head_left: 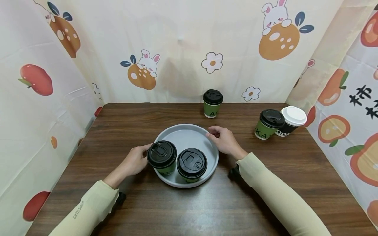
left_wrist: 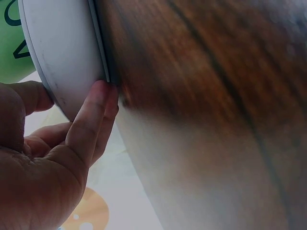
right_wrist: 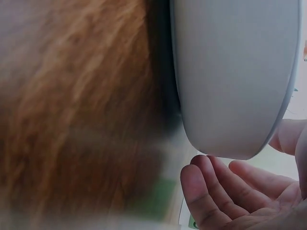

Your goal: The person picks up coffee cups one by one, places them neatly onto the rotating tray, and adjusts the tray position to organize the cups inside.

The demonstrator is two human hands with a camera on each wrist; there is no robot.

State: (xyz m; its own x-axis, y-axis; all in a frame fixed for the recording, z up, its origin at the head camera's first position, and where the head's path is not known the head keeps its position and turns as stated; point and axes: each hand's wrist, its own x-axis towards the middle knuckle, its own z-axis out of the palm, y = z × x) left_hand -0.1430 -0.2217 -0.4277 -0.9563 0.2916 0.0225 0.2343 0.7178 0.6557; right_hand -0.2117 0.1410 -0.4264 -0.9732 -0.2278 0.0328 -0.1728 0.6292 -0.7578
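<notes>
A round grey tray (head_left: 189, 136) lies on the wooden table, carrying two green paper cups with black lids. One cup (head_left: 161, 154) stands at the tray's left edge, the other cup (head_left: 192, 164) at its front middle. My left hand (head_left: 136, 160) grips the tray's left side; in the left wrist view its thumb is at the rim and the fingertips (left_wrist: 98, 91) touch low on the outer wall. At the right side, my right hand (head_left: 225, 141) holds the tray with the thumb over the rim and the fingers bent against the wall (right_wrist: 235, 86), as the right wrist view shows.
Behind the tray, near the back edge, stands another green cup (head_left: 212, 106) with a black lid. To the right, a green black-lidded cup (head_left: 264, 129) stands beside a black cup (head_left: 286, 128) with a white lid. Printed cloth (head_left: 183, 42) encloses the table (head_left: 124, 114).
</notes>
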